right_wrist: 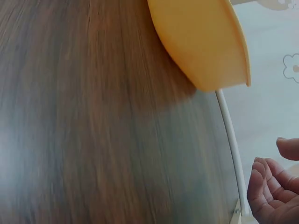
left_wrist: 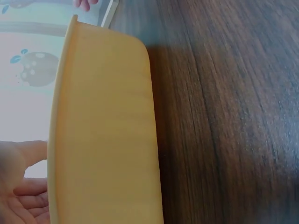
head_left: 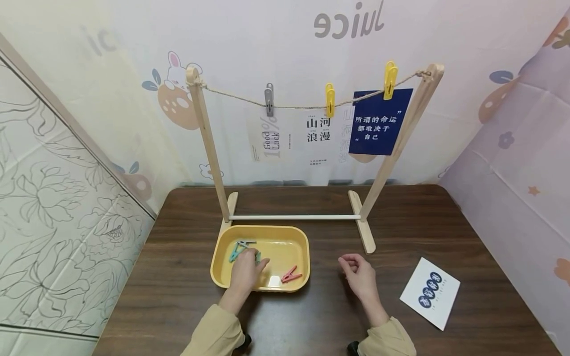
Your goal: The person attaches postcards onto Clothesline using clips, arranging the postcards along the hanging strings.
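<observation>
My left hand (head_left: 245, 271) reaches over the near side of a yellow plastic tray (head_left: 305, 247), beside several teal clothespins (head_left: 234, 254). One of them shows between thumb and fingers, which stand apart; in the left wrist view the tray's wall hides the fingertips. A pink clothespin (head_left: 291, 275) lies in the tray's right part. Above the table to the right of the tray, my right hand (head_left: 359, 277) has loosely bent fingers and holds nothing. Further right, a white card (head_left: 431, 292) with dark blue round marks lies on the tabletop.
Behind the tray stands a wooden frame (head_left: 207, 148) with a twine line. A grey clothespin (head_left: 269, 101) and two yellow ones, the middle (head_left: 330, 101) and the right (head_left: 390, 81), grip a cream card (head_left: 262, 143), a white card (head_left: 318, 143) and a navy card (head_left: 378, 123).
</observation>
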`<state>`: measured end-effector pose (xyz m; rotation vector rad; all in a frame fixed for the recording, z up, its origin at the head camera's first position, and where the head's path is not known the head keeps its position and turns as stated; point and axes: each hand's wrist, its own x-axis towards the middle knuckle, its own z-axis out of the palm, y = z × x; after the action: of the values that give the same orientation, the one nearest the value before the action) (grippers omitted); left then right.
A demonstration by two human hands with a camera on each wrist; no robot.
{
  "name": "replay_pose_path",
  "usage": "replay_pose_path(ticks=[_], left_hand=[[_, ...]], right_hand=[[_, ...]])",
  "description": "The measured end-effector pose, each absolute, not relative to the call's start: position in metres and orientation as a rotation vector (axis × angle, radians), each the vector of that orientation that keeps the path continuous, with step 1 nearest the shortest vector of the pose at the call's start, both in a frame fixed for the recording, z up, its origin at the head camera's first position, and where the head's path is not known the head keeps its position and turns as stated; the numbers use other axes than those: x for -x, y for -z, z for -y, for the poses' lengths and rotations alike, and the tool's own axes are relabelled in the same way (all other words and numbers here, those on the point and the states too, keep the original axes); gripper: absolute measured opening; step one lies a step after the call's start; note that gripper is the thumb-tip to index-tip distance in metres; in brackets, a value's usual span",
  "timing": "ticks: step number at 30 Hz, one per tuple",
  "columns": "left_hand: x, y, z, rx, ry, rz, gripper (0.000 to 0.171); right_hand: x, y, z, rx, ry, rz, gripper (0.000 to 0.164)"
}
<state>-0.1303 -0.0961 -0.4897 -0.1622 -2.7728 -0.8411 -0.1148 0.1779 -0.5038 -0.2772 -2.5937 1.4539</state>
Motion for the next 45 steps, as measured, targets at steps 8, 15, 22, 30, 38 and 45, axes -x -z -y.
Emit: replay_pose_path(ticks=[8,15,22,30,38,45], left_hand=[[0.129,0.485,0.094,0.168,1.025,2.650,0.023],[0.125,0.480,0.092,0.168,1.204,2.521,0.021],[0.122,0.475,0.092,0.144,1.320,2.403,0.022],[0.119,0.472,0.095,0.141,1.357,2.301,0.020],[0.116,0.469,0.098,0.160,1.336,2.246,0.021],[0.113,0.469,0.100,0.162,1.350,2.211,0.021]], right_hand=[[0.105,0.502,-0.205,0.323,-1.258,2.666,0.020],[0.091,0.505,-0.232,0.368,-1.118,2.701,0.027],[0.081,0.510,-0.255,0.479,-1.044,2.663,0.027],[0.073,0.512,-0.277,0.561,-0.939,2.559,0.025],[0.070,0.505,-0.296,0.699,-0.873,2.553,0.030],[0.063,0.507,-0.312,0.828,-0.903,2.547,0.041]])
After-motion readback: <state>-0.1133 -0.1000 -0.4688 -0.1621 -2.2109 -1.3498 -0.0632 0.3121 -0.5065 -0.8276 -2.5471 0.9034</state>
